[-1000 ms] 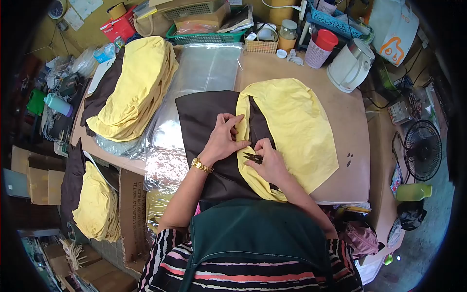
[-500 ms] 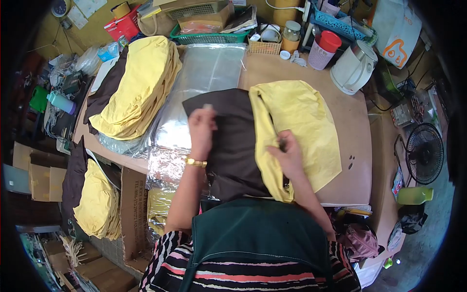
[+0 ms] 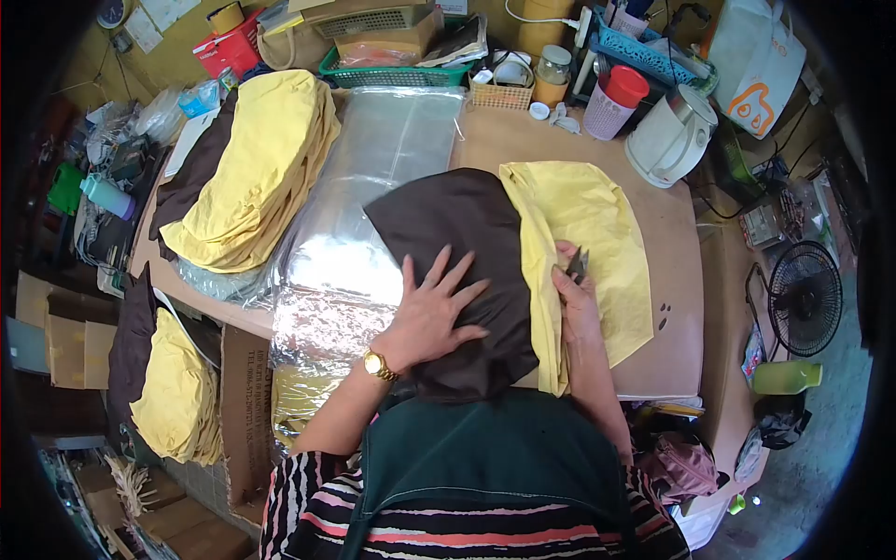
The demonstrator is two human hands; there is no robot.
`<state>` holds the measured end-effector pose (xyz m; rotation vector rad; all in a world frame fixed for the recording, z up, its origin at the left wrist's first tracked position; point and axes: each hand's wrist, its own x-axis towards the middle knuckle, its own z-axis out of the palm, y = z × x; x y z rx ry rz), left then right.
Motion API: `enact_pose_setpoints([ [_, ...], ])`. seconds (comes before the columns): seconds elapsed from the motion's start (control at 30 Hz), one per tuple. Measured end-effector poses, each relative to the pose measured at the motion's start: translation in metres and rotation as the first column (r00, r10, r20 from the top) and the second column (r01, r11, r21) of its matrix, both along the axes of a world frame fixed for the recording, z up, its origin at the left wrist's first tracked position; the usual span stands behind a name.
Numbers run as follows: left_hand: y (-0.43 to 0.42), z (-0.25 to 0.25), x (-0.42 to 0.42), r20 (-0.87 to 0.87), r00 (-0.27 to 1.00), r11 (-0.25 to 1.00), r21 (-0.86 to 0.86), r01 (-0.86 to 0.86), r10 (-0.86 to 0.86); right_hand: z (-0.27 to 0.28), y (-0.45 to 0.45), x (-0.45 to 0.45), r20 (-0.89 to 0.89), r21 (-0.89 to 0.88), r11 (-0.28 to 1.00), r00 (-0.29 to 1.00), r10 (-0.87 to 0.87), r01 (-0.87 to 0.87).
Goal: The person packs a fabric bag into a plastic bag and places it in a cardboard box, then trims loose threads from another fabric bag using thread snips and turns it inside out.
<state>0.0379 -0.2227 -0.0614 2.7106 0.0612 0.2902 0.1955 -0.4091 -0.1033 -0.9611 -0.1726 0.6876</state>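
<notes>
Head view takes in a broad, brown-topped worktable (image 3: 504, 135), and on it a long layer of clear, glossy plastic sheeting (image 3: 392, 140), which serves as the landmark here. Overlapping the right edge of the sheeting lies a large, soft-looking cloth piece (image 3: 509, 271), half dark brown and half pale yellow; left of the sheeting rests a thick stack of similar yellow and brown cloths (image 3: 261, 168). The piece should be light and limp, folding and creasing easily rather than breaking. Its smooth, dark brown panel (image 3: 457, 210), the half nearer the sheeting, may slide where it lies over the slick plastic, so a flat palm suits it best. Its pale yellow panel (image 3: 621, 224), farther right of the sheeting, has a narrow folded yellow band (image 3: 534, 238) along the join, which looks the firmest place to pinch. On the dark panel, close to the sheeting, the left hand (image 3: 425, 322) lies with fingers spread wide. Over the yellow panel, the right hand (image 3: 577, 303) is closed around small, black metal snips (image 3: 579, 266); whether its fingertips also grip cloth, I cannot tell. The pointed blades could snag the thin weave.
</notes>
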Motion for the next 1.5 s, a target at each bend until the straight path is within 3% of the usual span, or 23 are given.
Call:
enact_pose_setpoints([
  [0.1, 0.017, -0.045, -0.013, -0.2, 0.977, 0.954, 0.298, -0.011, 0.073, 0.007, -0.014, 0.014, 0.184, -0.066, 0.986, 0.973, -0.138, 0.153],
  [0.2, 0.021, -0.013, -0.034, -0.288, 0.944, 0.955, 0.285, -0.076, 0.161, 0.004, -0.038, 0.031, 0.263, -0.155, 0.92, 0.913, -0.312, 0.359],
  [0.3, 0.027, 0.016, -0.041, -0.449, 0.873, 0.955, 0.29, -0.055, 0.187, 0.001, -0.059, 0.045, 0.338, -0.335, 0.865, 0.905, -0.259, 0.373],
  [0.47, 0.049, 0.064, -0.021, -0.236, 0.857, 0.888, 0.16, -0.431, 0.459, -0.025, -0.058, 0.051, 0.531, -0.452, 0.797, 0.839, -0.12, 0.4],
  [0.53, 0.04, 0.045, -0.001, 0.235, 0.925, 0.952, -0.138, -0.272, 0.298, -0.024, -0.053, 0.047, 0.528, -0.46, 0.786, 0.839, -0.132, 0.413],
  [0.57, 0.02, 0.053, 0.015, 0.303, 0.938, 0.985, -0.085, -0.152, 0.17, -0.023, -0.051, 0.046, 0.524, -0.468, 0.776, 0.84, -0.141, 0.423],
  [0.7, -0.035, 0.001, 0.023, -0.069, 0.939, 0.929, 0.139, 0.343, -0.336, -0.022, -0.053, 0.045, 0.509, -0.483, 0.766, 0.848, -0.148, 0.424],
  [0.77, -0.006, -0.046, 0.011, -0.125, 0.986, 0.968, 0.212, 0.132, -0.107, -0.035, -0.061, 0.052, 0.528, -0.479, 0.774, 0.84, -0.124, 0.415],
  [0.83, 0.022, -0.013, 0.01, -0.16, 0.967, 0.889, 0.444, -0.11, 0.2, -0.037, -0.06, 0.053, 0.544, -0.468, 0.782, 0.831, -0.112, 0.412],
  [0.9, 0.052, 0.01, 0.015, -0.02, 0.957, 0.952, 0.106, -0.287, 0.291, -0.025, -0.053, 0.048, 0.72, -0.617, 0.591, 0.676, 0.158, 0.519],
  [0.93, 0.054, 0.014, 0.025, 0.248, 0.948, 0.98, -0.049, -0.192, 0.198, -0.023, -0.047, 0.045, 0.817, -0.549, 0.588, 0.531, 0.225, 0.595],
  [0.97, 0.047, 0.013, 0.035, 0.25, 0.947, 0.979, -0.049, -0.197, 0.203, -0.005, -0.039, 0.037, 0.818, -0.548, 0.591, 0.529, 0.228, 0.593],
  [1.03, 0.029, 0.001, 0.06, 0.28, 0.952, 0.93, -0.367, -0.009, 0.12, 0.047, -0.024, 0.018, 0.798, -0.6, 0.434, 0.464, 0.385, 0.672],
  [1.07, 0.02, -0.01, 0.071, 0.243, 0.961, 0.908, -0.42, -0.016, 0.129, 0.068, -0.01, 0.007, 0.744, -0.602, 0.641, 0.625, 0.235, 0.476],
  [1.1, 0.013, -0.024, 0.081, 0.201, 0.97, 0.881, -0.472, -0.024, 0.134, 0.083, 0.006, -0.006, 0.808, -0.488, 0.781, 0.541, 0.234, 0.391],
  [1.13, 0.011, -0.041, 0.089, 0.26, 0.959, 0.945, -0.327, -0.024, 0.114, 0.091, 0.02, -0.023, 0.656, -0.431, 0.898, 0.713, 0.247, 0.086],
  [1.17, 0.019, -0.076, 0.099, 0.331, 0.943, 0.982, -0.187, 0.025, 0.039, 0.094, 0.032, -0.037, 0.293, -0.332, 0.898, 0.873, 0.39, -0.289],
  [1.2, 0.016, -0.076, 0.1, 0.277, 0.952, 0.95, -0.31, -0.04, 0.13, 0.092, 0.047, -0.045, 0.288, -0.394, 0.82, 0.792, 0.539, -0.415],
  [1.23, 0.014, -0.074, 0.099, 0.212, 0.954, 0.9, -0.423, -0.106, 0.212, 0.058, 0.061, -0.035, 0.518, -0.439, 0.852, 0.695, 0.499, -0.284],
  [1.3, 0.014, -0.073, 0.097, 0.241, 0.946, 0.931, -0.342, -0.129, 0.219, -0.012, 0.082, -0.01, 0.863, -0.393, 0.913, 0.388, 0.325, 0.108],
  [1.4, 0.01, -0.071, 0.099, 0.334, 0.905, 0.945, -0.275, -0.175, 0.265, 0.01, 0.063, 0.016, 0.707, -0.682, 0.595, 0.591, 0.389, 0.425],
  [1.43, 0.008, -0.069, 0.099, 0.391, 0.871, 0.939, -0.288, -0.19, 0.296, 0.015, 0.06, 0.02, 0.67, -0.712, 0.549, 0.657, 0.344, 0.439],
  [1.5, 0.008, -0.066, 0.096, 0.373, 0.878, 0.936, -0.294, -0.193, 0.298, 0.008, 0.057, 0.025, 0.795, -0.574, 0.616, 0.549, 0.259, 0.54],
])
